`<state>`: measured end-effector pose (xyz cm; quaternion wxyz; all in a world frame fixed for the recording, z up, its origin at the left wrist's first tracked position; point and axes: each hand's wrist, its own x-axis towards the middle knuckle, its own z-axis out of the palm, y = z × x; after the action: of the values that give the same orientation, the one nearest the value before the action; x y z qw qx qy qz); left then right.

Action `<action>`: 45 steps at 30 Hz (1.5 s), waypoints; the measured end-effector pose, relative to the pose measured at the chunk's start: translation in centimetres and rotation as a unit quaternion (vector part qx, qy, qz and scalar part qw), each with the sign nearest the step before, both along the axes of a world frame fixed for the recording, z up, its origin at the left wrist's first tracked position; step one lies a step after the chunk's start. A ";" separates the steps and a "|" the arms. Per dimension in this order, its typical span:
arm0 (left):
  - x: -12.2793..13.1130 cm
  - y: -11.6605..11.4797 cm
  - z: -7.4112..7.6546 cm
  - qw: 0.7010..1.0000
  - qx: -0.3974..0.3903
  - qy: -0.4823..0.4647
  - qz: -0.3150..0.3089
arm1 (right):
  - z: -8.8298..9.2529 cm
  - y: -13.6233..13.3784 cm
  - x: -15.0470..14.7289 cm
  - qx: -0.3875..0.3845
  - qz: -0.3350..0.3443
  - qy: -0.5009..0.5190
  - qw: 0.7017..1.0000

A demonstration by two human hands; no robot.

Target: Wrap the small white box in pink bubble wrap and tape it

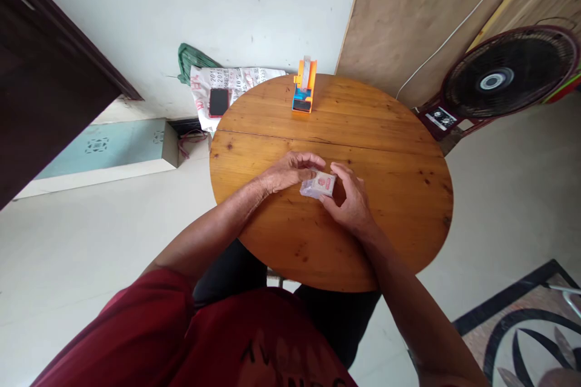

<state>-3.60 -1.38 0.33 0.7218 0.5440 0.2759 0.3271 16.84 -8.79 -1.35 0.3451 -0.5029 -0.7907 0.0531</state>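
A small white box [325, 182] with red print, partly in clear plastic wrap [310, 188], is between my hands over the middle of the round wooden table [281, 236]. My left hand [293, 170] comes in from the left with bent fingers, its thumb on the wrapped upper left part of the box. On the other side, my right hand [351, 199] grips the box between the thumb at its lower edge and the fingers near its upper right corner. Whether the box touches the tabletop I cannot tell.
An orange and blue tape dispenser [305, 87] stands at the table's far edge. Beyond the left rim a dark phone [218, 102] lies on printed white sacking [254, 77], beside a green bag [195, 61]. A large fan [497, 80] stands at the right.
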 end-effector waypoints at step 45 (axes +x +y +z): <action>-0.2 0.6 0.1 0.996 0.045 0.075 0.027 | 0.9 -0.3 -0.4 0.080 -0.013 -0.010 0.997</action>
<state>-3.83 -0.82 0.41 0.6648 0.5911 0.3293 0.3165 16.48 -9.11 -0.40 0.3766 -0.4843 -0.7895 -0.0196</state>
